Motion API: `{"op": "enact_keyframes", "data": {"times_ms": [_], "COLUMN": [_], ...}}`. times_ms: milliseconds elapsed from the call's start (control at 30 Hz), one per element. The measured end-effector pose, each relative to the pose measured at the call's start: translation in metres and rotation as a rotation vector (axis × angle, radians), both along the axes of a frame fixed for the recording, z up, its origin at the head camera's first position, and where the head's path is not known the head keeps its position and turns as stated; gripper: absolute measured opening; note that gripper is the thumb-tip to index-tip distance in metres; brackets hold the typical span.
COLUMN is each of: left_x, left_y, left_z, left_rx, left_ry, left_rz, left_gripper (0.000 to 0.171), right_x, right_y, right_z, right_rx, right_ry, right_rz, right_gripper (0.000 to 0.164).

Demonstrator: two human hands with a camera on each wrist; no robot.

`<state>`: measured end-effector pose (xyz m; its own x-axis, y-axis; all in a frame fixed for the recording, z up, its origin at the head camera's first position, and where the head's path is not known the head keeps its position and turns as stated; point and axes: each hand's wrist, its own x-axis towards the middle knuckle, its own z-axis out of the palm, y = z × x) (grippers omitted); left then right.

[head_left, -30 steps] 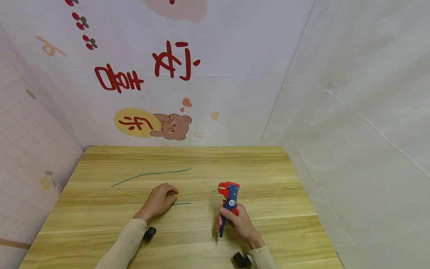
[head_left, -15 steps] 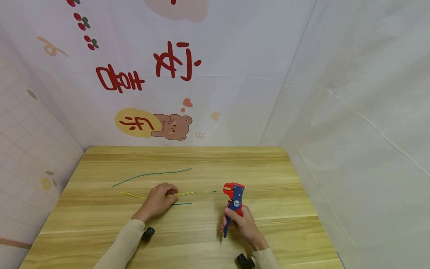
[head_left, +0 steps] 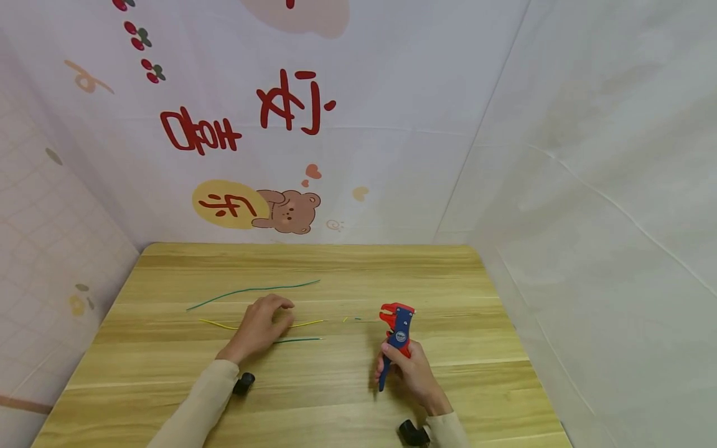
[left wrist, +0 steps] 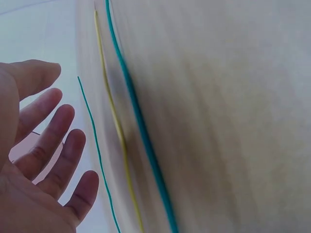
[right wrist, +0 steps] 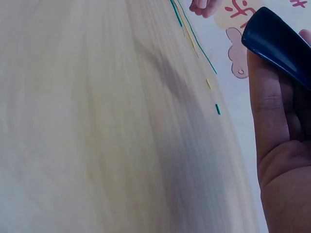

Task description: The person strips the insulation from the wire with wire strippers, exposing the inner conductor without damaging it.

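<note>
A: Starting at the left, what lies around the yellow wire [head_left: 308, 323]?

B: Beyond it slants the farther green wire [head_left: 252, 289]. The left hand [head_left: 259, 326] hangs over the yellow wire's middle, fingers spread apart with nothing between them. On the yellow wire's near side, the nearer green wire [head_left: 299, 340] runs out from under that hand.

A: And the yellow wire's own axis?

B: Sideways, passing beneath the left hand, clearly the nearer one; its right end sticks out beyond the fingers.

A: Farther right?

B: Off that end, roughly in line, lie a yellow scrap [head_left: 345, 320] and a green scrap [head_left: 358, 319]. Well apart from the yellow wire, the right hand [head_left: 411, 367] has its fingers curled round the handles of the wire stripper [head_left: 401, 326], which stands crosswise to the wire, nose toward that end.
</note>
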<state>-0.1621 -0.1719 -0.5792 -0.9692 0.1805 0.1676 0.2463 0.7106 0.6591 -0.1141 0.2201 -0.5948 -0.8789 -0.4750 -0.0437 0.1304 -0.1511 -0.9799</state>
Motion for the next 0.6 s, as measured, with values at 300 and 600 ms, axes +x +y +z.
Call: {"op": "enact_keyframes", "data": {"times_ms": [300, 600], "left_x": [-0.012, -0.018], "left_y": [-0.005, -0.008], "left_z": [0.005, 0.007], "left_rx": [-0.01, -0.007], "left_ry": [0.063, 0.043], "left_rz": [-0.014, 0.011], "left_gripper": [0.024, 0.027], "right_x": [-0.006, -0.014], "right_y": [0.005, 0.005], "right_z": [-0.001, -0.005], "right_rx": [0.066, 0.086], "right_ry": [-0.041, -0.042], "right_rz": [-0.058, -0.071], "right_gripper": [0.033, 0.046]}}
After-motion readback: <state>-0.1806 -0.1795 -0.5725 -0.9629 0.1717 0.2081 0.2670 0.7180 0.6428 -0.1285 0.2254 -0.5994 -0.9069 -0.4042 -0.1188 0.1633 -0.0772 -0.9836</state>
